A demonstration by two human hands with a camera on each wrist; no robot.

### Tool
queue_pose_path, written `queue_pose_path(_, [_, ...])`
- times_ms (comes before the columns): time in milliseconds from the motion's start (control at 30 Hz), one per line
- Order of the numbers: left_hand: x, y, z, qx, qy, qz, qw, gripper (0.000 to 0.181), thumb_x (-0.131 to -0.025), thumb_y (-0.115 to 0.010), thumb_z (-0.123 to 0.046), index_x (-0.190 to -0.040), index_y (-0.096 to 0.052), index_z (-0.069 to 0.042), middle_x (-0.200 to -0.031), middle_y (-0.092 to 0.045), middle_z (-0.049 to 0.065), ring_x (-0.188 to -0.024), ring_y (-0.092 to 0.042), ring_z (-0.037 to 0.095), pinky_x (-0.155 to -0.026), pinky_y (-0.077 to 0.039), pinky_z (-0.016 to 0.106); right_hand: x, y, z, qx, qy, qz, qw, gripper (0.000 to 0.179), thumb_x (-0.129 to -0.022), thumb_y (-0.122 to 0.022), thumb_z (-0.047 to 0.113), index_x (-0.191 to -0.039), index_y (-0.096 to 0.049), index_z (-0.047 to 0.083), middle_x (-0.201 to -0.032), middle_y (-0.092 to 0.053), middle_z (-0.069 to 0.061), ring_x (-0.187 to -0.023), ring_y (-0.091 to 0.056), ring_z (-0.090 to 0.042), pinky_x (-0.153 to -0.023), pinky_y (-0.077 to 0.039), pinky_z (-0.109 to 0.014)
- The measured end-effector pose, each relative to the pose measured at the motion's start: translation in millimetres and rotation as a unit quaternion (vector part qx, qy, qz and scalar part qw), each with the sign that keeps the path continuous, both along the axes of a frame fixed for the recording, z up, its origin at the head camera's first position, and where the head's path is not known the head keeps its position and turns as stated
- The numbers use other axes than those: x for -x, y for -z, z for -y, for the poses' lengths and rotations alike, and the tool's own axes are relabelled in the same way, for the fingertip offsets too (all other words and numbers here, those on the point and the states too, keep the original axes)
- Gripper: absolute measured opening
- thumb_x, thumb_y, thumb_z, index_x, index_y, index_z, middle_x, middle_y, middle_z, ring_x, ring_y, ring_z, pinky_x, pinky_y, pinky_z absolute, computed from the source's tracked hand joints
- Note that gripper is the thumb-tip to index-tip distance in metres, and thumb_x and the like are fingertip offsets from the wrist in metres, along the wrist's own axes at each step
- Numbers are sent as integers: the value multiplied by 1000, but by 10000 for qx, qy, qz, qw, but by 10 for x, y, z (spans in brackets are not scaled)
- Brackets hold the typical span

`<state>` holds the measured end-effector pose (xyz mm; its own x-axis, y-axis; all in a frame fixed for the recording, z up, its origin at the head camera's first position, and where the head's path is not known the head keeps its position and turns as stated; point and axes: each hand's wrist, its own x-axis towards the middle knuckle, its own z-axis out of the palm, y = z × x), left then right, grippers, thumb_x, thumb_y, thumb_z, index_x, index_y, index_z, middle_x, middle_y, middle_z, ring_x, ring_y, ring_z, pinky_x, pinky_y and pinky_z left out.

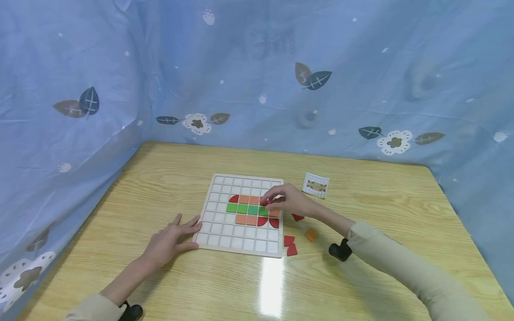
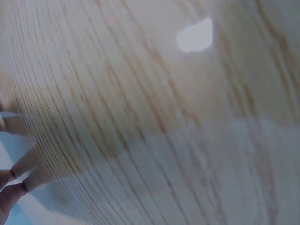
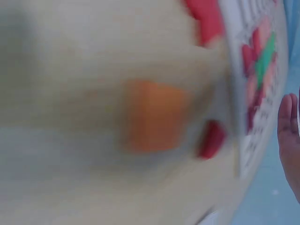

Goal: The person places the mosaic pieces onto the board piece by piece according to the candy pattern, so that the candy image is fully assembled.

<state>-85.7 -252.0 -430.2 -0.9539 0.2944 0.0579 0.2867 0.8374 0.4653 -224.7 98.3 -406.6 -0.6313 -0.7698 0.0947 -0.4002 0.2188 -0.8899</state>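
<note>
A white gridded board (image 1: pixel 238 251) with a pale frame lies on the table. My left hand (image 1: pixel 166 240) rests at its left edge, fingers extended along the frame near the lower corner. Over the board's right part, my right hand (image 1: pixel 295 200) pinches a red rounded tile (image 1: pixel 263 201) at the upper right of the pattern, its fingertips partly covering the tile. Around it are a row of green tiles (image 1: pixel 242 208), orange tiles (image 1: pixel 246 219) above and below, and red quarter-round tiles (image 1: pixel 234 199) at corners. In the right wrist view, part of the right hand (image 3: pixel 290 138) shows at the edge.
Loose red tiles (image 1: pixel 292 249) and a blurred-looking orange square piece (image 3: pixel 157 116) lie right of the board. A small printed card (image 1: pixel 316 185) with a similar coloured pattern sits behind the right hand. Blue patterned cloth (image 1: pixel 257 80) hangs behind the wooden table (image 1: pixel 381 191).
</note>
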Motion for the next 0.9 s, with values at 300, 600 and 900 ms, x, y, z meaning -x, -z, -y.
queue_pose_path(300, [4,-35,32,47,36,-26,10000,61,-81,-71,-39,-133,-58,-10,-143,-45,4,-132,-29,52,-73,-45,68,-435,238,-654,-69,751,281,9968,21,-82,-73,0,-102,-70,-5,-101,-68,-18,-88,-64,-20,-78,-53,-25])
queue_pose_path(600, [-8,-33,19,105,8,-39,9999,60,-80,-72,-37,-132,-59,-10,-143,-45,5,-131,-30,52,-79,-41,70,-756,317,-563,-693,1107,-1520,9797,23,-77,-81,15,-96,-74,4,-90,-71,-1,-80,-61,-12,-71,-50,-23])
queue_pose_path(900, [2,18,-2,100,22,-96,9999,60,-79,-73,-36,-132,-59,-11,-143,-46,4,-131,-31,52,-76,-42,70,-722,266,-467,-1044,861,-1886,9727,6,-83,-75,6,-79,-70,8,-71,-62,9,-62,-49,0,-56,-44,-19])
